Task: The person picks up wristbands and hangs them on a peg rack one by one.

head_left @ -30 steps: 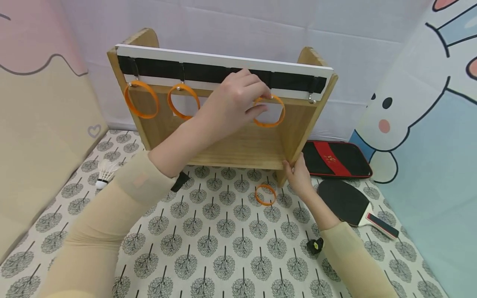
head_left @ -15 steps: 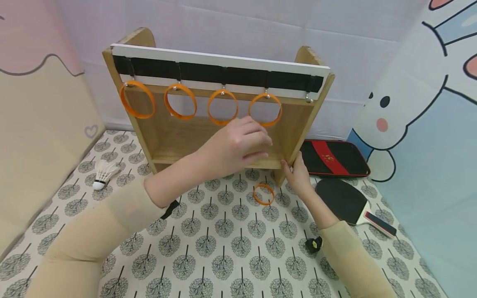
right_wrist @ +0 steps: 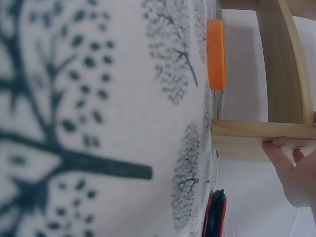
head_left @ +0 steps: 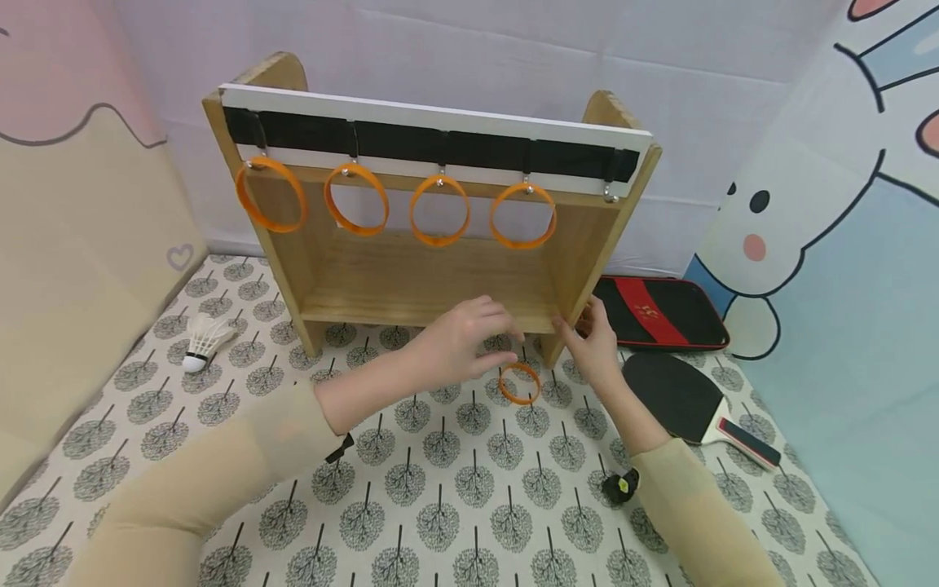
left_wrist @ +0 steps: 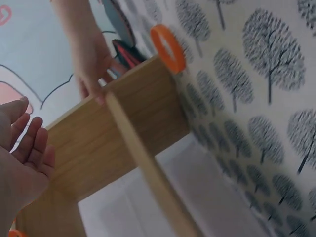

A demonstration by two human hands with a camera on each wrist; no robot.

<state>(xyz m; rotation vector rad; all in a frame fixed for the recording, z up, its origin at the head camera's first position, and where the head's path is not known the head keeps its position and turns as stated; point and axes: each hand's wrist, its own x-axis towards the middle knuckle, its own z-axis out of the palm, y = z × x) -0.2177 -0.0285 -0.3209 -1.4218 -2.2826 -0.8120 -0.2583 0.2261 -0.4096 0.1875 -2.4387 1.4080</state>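
My left hand (head_left: 469,338), fingers loosely bent and holding nothing, hovers just above and left of an orange ring (head_left: 519,402) that lies on the tablecloth. The left wrist view shows this hand (left_wrist: 27,160) with its fingers parted. My right hand (head_left: 592,346) grips the right side panel of a small wooden shelf (head_left: 440,281), thumb on the front edge at the lower board. In the right wrist view the right hand's fingers (right_wrist: 277,158) touch that panel. Several orange rings (head_left: 522,245) hang from hooks on the white-and-black strip (head_left: 433,151); the rightmost hook (head_left: 610,194) is bare.
A shuttlecock (head_left: 205,342) lies on the tree-patterned tablecloth (head_left: 440,489) at left. To the right are a black table tennis bat (head_left: 675,395) and a black case with a red band (head_left: 653,310). Printed cloth walls (head_left: 455,49) stand behind and at the sides.
My left hand has let go of the ring on the fourth hook and come down to the ring on the table. The right hand has stayed on the side panel.
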